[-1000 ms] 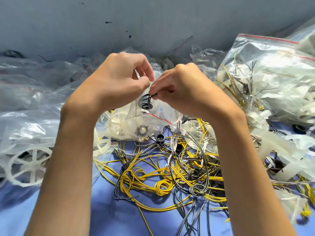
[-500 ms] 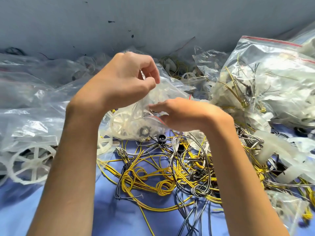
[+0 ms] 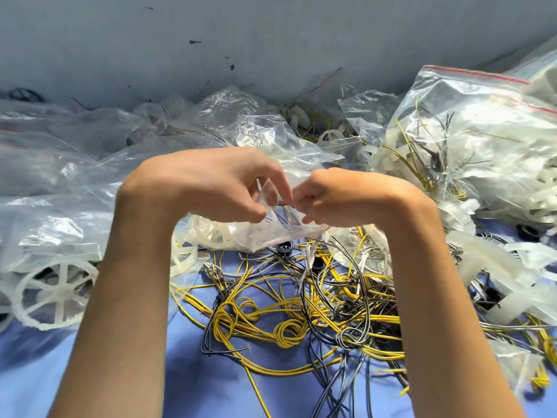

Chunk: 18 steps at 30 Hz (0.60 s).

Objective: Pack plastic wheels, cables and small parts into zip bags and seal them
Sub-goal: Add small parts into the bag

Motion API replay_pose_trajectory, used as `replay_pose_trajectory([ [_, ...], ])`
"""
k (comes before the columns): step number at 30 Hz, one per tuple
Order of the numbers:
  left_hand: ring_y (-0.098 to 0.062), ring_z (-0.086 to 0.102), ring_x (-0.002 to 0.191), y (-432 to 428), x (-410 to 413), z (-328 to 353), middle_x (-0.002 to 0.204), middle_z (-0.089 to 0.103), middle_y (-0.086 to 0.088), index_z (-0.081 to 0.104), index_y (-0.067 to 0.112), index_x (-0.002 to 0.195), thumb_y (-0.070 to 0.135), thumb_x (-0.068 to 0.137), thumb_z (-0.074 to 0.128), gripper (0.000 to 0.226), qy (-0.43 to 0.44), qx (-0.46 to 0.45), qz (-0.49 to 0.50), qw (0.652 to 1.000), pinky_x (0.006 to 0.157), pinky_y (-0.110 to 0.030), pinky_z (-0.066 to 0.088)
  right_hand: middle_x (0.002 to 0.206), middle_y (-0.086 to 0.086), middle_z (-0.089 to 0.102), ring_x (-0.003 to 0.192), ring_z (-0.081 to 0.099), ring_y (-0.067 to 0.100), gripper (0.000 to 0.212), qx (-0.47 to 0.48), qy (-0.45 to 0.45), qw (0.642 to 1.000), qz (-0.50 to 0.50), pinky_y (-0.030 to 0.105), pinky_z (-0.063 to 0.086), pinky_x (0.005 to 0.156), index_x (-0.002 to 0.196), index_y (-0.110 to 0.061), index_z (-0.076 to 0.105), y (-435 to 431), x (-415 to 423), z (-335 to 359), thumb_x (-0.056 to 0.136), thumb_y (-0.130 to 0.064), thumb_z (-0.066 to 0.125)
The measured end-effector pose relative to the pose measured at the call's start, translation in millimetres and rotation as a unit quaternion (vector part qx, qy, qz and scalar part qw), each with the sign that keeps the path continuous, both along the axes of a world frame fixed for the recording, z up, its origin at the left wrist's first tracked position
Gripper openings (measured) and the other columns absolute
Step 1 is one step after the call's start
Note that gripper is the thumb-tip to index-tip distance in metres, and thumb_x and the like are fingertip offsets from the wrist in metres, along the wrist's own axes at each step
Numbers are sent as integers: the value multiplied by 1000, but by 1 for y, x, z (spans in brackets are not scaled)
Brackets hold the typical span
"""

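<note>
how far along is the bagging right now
Done: the big bag on the right looks full. In hand: left hand and right hand pinch the mouth of a small zip bag holding a white wheel. Left: the cables and white parts lie loose.

Two hands at centre, left hand (image 3: 211, 182) and right hand (image 3: 346, 197); one small zip bag (image 3: 256, 233) between them; one large filled bag (image 3: 482, 140) upper right; one whole spoked wheel (image 3: 51, 292) lower left; cables (image 3: 271, 312) too tangled to count.

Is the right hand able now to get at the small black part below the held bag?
Probably not at once: the right hand pinches the zip bag, whose lower edge overhangs the black part; it lies close though.
</note>
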<state>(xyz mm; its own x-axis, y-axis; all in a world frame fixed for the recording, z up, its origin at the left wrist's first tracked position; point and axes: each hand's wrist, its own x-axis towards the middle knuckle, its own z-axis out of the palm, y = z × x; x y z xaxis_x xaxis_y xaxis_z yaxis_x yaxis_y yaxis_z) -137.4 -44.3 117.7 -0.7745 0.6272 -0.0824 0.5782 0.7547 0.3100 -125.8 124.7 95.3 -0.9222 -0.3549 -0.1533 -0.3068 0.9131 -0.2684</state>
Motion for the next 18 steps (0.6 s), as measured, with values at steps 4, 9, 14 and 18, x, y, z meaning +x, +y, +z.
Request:
replay_pose_trajectory([
  [4,3,53,65,-2,-1,-1,79,58,28,60,50,92,15,75,59,38,4,-5,3,1000,58,-17,43,75,13,53,105,61,34,34,-23,7,1000,5,34,39,63,59,-16,36,5,-2,0,90,-1,36],
  [9,9,47,56,-4,-3,0,67,47,43,55,47,95,16,74,60,37,32,22,8,999,49,-11,33,95,-5,66,102,63,20,36,-57,30,998,-3,33,52,81,99,-36,65,3,0,3,95,-11,40],
  [14,6,45,57,-3,-4,-1,67,52,26,62,45,93,4,80,49,44,98,88,46,990,50,-9,34,102,1,64,73,57,10,38,-75,93,993,-22,28,48,68,126,-36,58,4,0,5,95,-18,46],
  [18,4,47,66,-2,-9,1,78,52,12,70,38,87,-5,79,45,51,194,183,115,957,56,-4,32,85,-5,69,79,65,14,26,-128,125,984,-24,30,55,74,94,-27,70,7,2,10,89,-11,51],
])
